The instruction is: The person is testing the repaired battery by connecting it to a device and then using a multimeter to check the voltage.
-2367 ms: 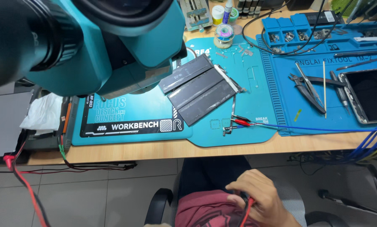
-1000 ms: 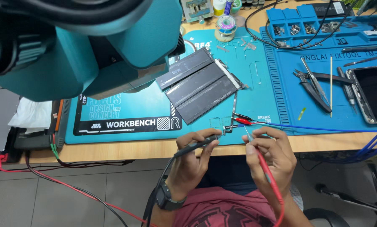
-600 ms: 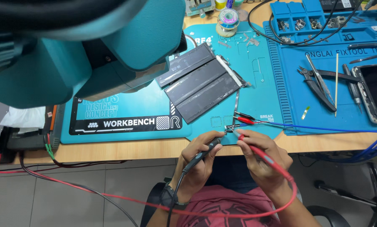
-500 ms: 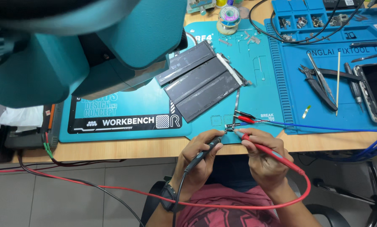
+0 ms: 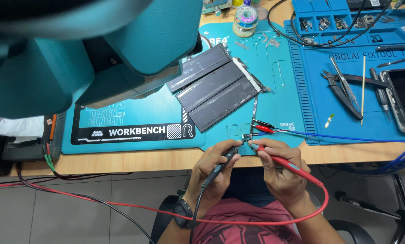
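Teal silicone matting (image 5: 134, 113) covers the wooden bench (image 5: 121, 160), and on it a three-cell grey battery pack (image 5: 216, 88) is laid at a slant. At the mat's near edge a small connector (image 5: 247, 137) on the pack's flex strip is met by two meter probes. The black probe (image 5: 220, 166) is gripped in the left hand (image 5: 211, 174), fingers closed round it like a pen, its tip at the connector. The red probe (image 5: 283, 163) is pinched in the right hand (image 5: 279, 174), its tip brought in from the other side; whether both tips actually touch metal cannot be made out. Red and black clip leads (image 5: 263, 126) lie just beside the connector. A blue mat (image 5: 320, 113) to the right carries pliers (image 5: 342, 92) and tweezers. A large teal microscope head (image 5: 76, 49) fills the upper left.
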